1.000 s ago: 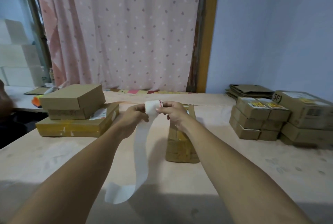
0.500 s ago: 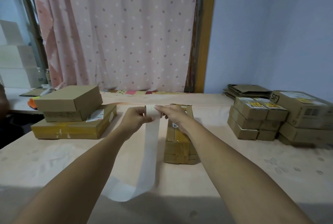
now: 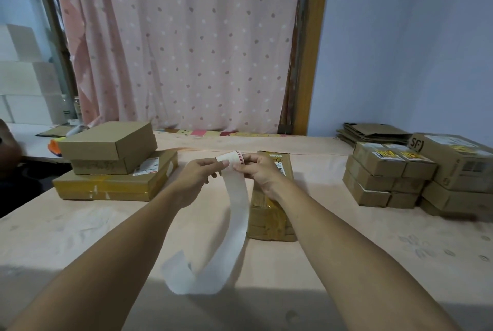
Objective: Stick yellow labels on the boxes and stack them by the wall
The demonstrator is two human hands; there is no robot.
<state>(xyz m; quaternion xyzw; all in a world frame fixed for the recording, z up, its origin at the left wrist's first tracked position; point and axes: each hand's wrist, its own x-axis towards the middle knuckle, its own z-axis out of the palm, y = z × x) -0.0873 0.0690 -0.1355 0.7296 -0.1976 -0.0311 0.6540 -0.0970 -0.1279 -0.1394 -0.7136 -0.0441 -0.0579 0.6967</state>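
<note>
Label strip (image 3: 234,197) pinched at its top by my left hand (image 3: 198,173) and right hand (image 3: 257,172), tail hung toward 6 o'clock, taped box (image 3: 272,216) just beyond at 1 o'clock, labelled boxes (image 3: 384,170) at 3 o'clock by the wall, plain boxes (image 3: 112,162) at 10.

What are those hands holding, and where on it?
A long white paper strip, pinched at its top end by both the left hand and the right hand; the rest hangs loose.

Dim, soft indoor light with a bluish cast. A grey shadow band crosses the table's (image 3: 346,250) near edge. The wide-angle lens bends the frame edges; distant detail looks soft.
</note>
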